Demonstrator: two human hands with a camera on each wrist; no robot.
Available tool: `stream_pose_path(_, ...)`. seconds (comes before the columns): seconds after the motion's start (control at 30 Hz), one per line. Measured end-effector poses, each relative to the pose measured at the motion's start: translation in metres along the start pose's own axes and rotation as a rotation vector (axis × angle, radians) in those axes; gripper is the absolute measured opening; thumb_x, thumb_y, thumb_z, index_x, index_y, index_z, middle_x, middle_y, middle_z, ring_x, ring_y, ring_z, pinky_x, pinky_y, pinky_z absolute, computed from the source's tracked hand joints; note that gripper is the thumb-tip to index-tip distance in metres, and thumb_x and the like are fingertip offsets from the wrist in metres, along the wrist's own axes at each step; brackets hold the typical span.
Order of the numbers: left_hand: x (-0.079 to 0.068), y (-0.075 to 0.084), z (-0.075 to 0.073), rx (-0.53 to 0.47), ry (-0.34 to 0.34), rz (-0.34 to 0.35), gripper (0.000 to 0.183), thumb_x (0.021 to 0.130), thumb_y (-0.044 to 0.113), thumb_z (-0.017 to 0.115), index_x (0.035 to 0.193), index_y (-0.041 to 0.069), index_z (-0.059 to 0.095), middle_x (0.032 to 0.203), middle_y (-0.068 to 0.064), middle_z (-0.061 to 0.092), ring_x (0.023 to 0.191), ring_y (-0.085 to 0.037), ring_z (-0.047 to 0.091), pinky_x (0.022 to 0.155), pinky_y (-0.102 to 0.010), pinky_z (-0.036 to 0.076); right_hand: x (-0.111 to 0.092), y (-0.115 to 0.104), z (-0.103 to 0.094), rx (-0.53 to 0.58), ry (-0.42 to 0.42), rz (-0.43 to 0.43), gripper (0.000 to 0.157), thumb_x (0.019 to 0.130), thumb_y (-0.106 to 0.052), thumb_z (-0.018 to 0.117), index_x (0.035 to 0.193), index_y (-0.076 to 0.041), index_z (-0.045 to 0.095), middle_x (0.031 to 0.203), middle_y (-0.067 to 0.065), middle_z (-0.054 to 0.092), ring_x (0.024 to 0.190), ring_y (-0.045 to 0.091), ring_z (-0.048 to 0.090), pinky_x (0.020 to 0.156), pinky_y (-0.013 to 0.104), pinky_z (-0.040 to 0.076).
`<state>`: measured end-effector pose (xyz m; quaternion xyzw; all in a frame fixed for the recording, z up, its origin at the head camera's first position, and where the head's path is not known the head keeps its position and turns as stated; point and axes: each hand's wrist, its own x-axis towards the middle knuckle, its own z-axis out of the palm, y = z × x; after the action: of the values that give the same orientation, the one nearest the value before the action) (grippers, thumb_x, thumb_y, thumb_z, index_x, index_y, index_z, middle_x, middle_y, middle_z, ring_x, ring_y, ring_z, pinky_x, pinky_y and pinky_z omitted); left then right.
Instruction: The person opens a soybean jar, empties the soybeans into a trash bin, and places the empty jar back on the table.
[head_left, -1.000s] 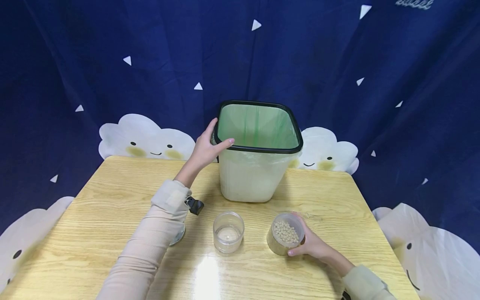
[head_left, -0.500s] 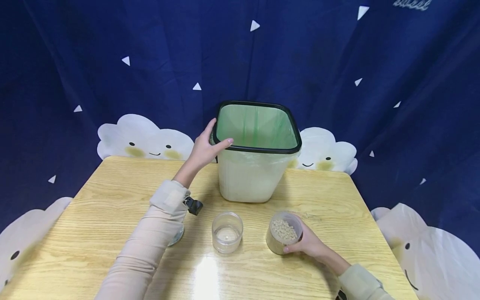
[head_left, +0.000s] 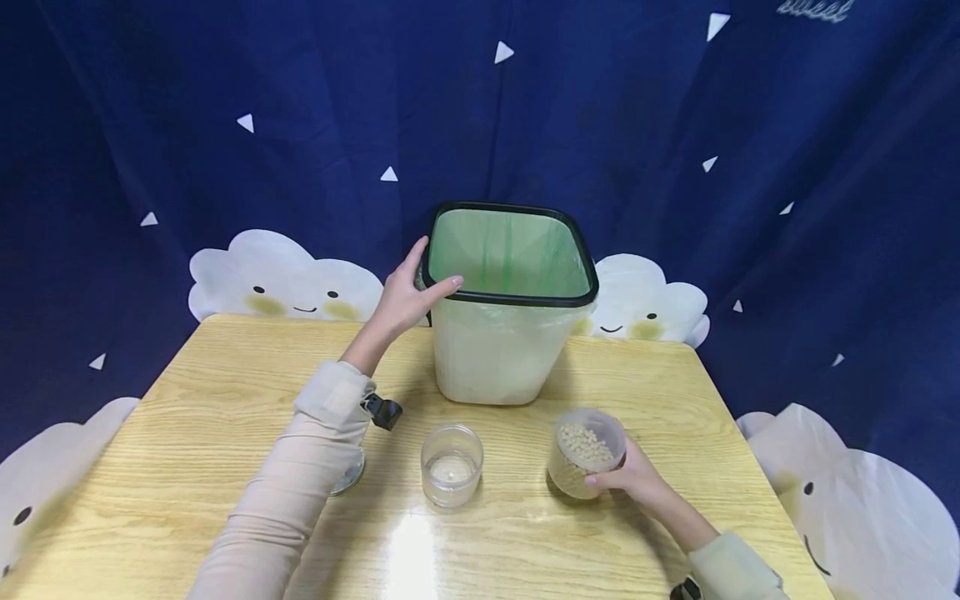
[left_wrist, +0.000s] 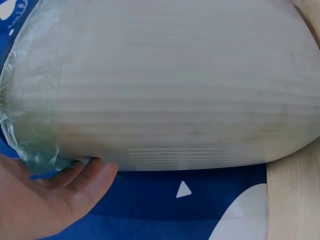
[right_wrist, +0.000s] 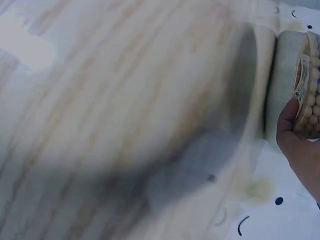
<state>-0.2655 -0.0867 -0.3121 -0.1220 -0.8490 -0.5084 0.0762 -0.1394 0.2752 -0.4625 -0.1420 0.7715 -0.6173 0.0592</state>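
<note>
Currently | right hand [head_left: 632,473] gripping tub [head_left: 564,468] (label [right_wrist: 302,77] only in right-wrist view) | left hand [head_left: 401,296] gripping bin [head_left: 495,354]

The pale, tapering bin [head_left: 498,354] stood upright on the counter [head_left: 255,400], black-rimmed and lined with a green bag [head_left: 517,254]. Nearer and to its right, the see-through round tub [head_left: 572,473], mouth upward, contained small beige balls [head_left: 585,443].

1 lane runs over the table [head_left: 515,475] between the clear cup [head_left: 452,472] and the pellet tub [head_left: 567,472] in the right hand [head_left: 633,475], stopped by the bin [head_left: 491,358]. Its mouth lies open from above; the left hand [head_left: 400,300] blocks the left corner, the left sleeve [head_left: 281,483] lower down
</note>
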Motion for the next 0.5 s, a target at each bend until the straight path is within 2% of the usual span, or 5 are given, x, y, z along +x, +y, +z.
stream_pose_path(0.2,-0.002,0.001,-0.002,0.013,0.000,0.015,0.083,0.082,0.045,0.060,0.147,0.016,0.016,0.148,-0.009,0.021,0.134,-0.024,0.020,0.106,-0.043,0.022,-0.005,-0.013,-0.005,0.046,0.038,-0.032,0.082,0.062,0.012,0.070,0.132,0.010,0.028,0.117,0.008,0.050,0.103,0.008,0.050,0.087,0.019,0.039)
stream_pose_path(0.37,-0.006,-0.001,-0.004,0.027,0.013,0.035,0.081,0.083,0.044,0.059,0.146,0.014,0.019,0.147,-0.011,0.024,0.133,-0.025,0.023,0.105,-0.042,0.023,-0.008,-0.023,-0.012,0.064,0.055,-0.071,0.077,0.063,0.013,0.068,0.131,0.007,0.032,0.114,0.000,0.052,0.102,0.007,0.051,0.086,0.018,0.040)
stream_pose_path(0.5,-0.012,-0.003,-0.006,-0.007,0.022,0.051,0.079,0.083,0.041,0.059,0.146,0.013,0.020,0.144,-0.015,0.028,0.122,-0.030,0.041,0.098,-0.043,0.035,-0.012,-0.033,-0.017,0.099,0.063,-0.093,0.072,0.064,0.013,0.066,0.129,0.002,0.037,0.112,-0.001,0.052,0.101,0.007,0.052,0.085,0.018,0.041)
